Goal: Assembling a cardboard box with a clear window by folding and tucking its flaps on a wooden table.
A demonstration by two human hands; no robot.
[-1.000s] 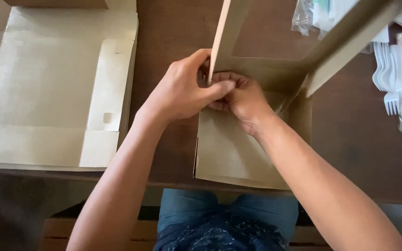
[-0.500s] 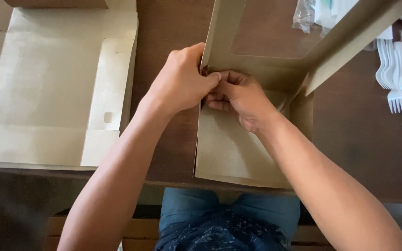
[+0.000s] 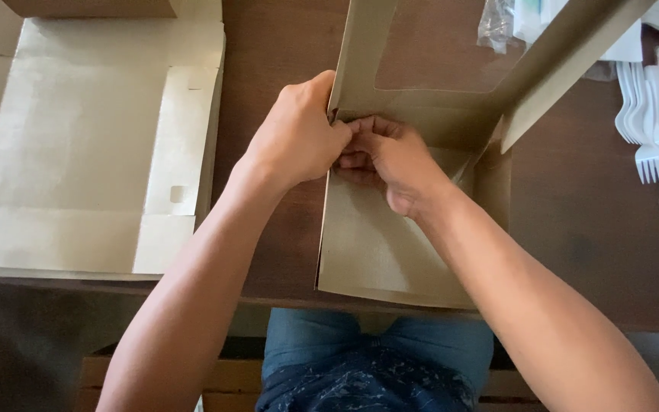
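Two hands pinched together at the near-left corner of a half-folded brown cardboard box (image 3: 390, 244), on a dark wooden table (image 3: 268, 91). Compared with a second ago: windowed panel (image 3: 421, 76) swung from nearly edge-on to facing the camera and standing upright, so the corner reads as closing up, side wall meeting the flap. Left hand (image 3: 295, 137) clenched around the outer edge of that upright panel, thumb pressed at the fold. Right hand (image 3: 387, 156) inside the box, fingers (image 3: 360, 126) curled and gripping a small flap right at the corner, touching the left thumb. Box floor flat beneath the right wrist, front edge overhanging the table. To the left, well apart, flat unfolded cardboard sheet (image 3: 78, 152); at far right, white plastic forks (image 3: 642, 114).
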